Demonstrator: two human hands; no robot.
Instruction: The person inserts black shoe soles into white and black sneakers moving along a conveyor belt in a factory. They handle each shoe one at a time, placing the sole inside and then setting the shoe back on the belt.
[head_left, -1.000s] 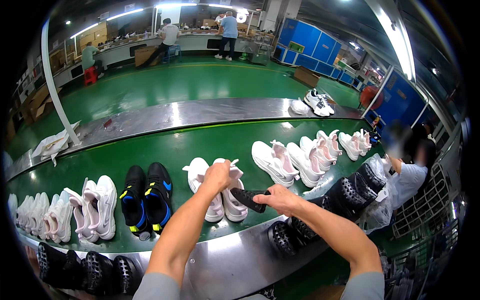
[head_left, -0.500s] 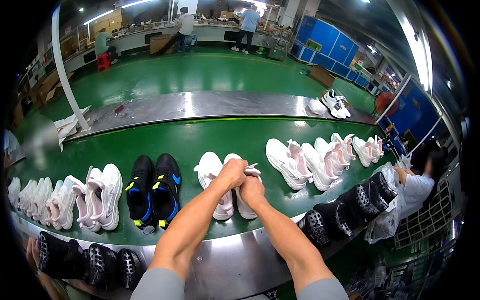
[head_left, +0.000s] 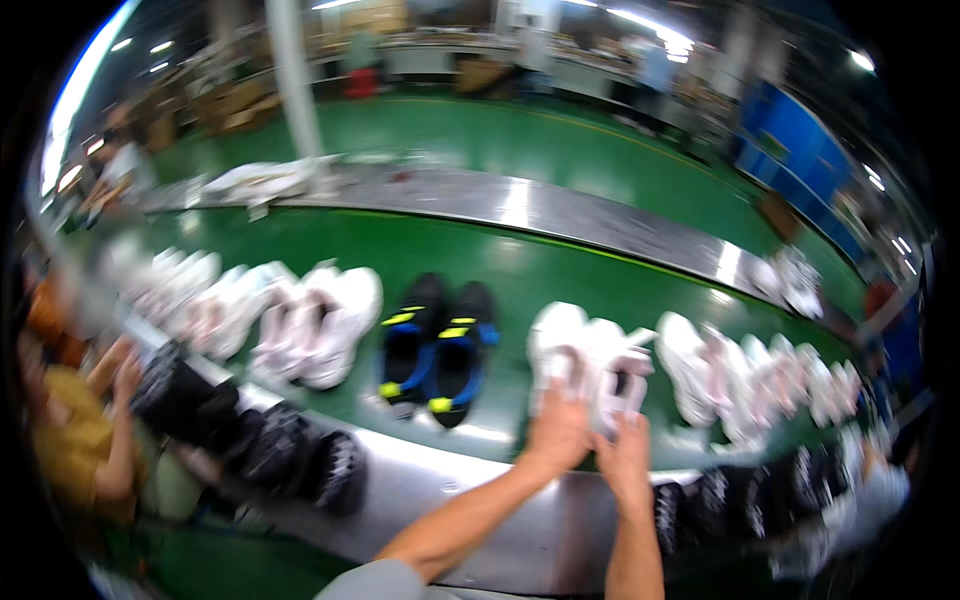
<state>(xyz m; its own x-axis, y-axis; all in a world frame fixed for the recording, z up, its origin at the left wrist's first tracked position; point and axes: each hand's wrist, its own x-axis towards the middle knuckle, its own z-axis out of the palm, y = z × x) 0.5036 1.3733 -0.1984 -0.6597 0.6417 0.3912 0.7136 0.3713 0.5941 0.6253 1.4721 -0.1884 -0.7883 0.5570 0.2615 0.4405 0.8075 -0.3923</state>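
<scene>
A pair of white sneakers with pale pink linings stands on the green belt in front of me, the left sneaker [head_left: 557,340] beside the right sneaker [head_left: 618,375]. My left hand [head_left: 560,428] is at the heel of the left sneaker. My right hand [head_left: 626,455] reaches the heel of the right one, its fingertips touching or very near it. Motion blur smears the fingers of both hands, so their grip is unclear. To the left stands a pair of black sneakers [head_left: 455,350] with blue and yellow parts.
More white sneakers line the belt at left [head_left: 345,320] and right [head_left: 685,360]. Black dotted footwear [head_left: 340,470] sits along the near steel ledge [head_left: 440,470]. A person in yellow [head_left: 85,440] is at far left. Beyond the belt runs a steel shelf [head_left: 450,195] holding white cloth [head_left: 260,180].
My view has swung left, so the shoes appear farther right. Both hands have left the right sneaker's tongue and come down to the heels, one hand at each sneaker.
</scene>
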